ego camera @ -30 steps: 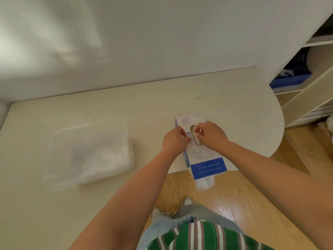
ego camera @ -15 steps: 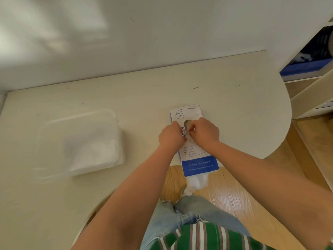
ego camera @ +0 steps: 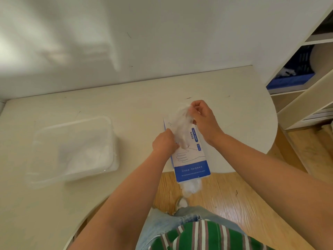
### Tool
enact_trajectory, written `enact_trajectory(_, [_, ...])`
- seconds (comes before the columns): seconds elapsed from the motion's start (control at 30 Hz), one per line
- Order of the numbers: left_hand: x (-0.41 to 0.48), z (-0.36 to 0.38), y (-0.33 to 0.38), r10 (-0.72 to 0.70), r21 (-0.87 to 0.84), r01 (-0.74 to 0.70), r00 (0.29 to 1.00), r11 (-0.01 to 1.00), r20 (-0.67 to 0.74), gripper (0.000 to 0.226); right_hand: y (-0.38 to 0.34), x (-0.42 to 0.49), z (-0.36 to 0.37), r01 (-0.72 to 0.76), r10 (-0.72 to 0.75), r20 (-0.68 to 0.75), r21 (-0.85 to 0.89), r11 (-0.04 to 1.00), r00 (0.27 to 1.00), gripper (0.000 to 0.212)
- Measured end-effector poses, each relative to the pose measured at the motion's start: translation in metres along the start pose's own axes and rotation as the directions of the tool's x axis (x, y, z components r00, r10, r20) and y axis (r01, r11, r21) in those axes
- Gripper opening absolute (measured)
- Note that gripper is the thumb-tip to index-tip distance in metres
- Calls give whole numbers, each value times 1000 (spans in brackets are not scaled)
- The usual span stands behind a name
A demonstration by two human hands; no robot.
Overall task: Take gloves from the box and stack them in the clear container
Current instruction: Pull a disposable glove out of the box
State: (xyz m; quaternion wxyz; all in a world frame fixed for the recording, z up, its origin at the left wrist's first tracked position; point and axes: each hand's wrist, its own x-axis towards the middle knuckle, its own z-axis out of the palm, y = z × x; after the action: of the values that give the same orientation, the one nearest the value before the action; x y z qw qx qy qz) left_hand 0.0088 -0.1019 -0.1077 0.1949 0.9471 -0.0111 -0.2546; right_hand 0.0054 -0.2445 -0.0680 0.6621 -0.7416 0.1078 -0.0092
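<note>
Pinching a thin clear glove (ego camera: 181, 123) by its top end with the right hand (ego camera: 203, 121), fingers curled tight, just above the far end of the box (ego camera: 191, 165). Pressing the left hand (ego camera: 164, 143) on the box's left edge by the opening, fingers curled beside the glove's lower end; cannot tell whether gripping the glove or only the box. Lying flat on the desk (ego camera: 126, 105), near end of the box past the desk edge, more gloves (ego camera: 191, 186) spilling from it. Well left of the box, clear container (ego camera: 54, 134) with a white stack (ego camera: 90, 156) inside.
</note>
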Motion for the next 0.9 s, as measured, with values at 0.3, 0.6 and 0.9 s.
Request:
enact_trajectory(0.3, [-10,-43,-25,-210,-899,-19,970,438,-123,24,-30,2,5,-49,45,109,36,998,993,10])
enact_trajectory(0.6, [-35,-106,-46,37,-876,36,997,481,61,85,-40,1,39,87,-33,263,-193,977,964,16])
enact_trajectory(0.9, [-30,-123,-92,241,-846,-226,963,484,-119,15,-50,4,91,51,21,284,-244,969,959,24])
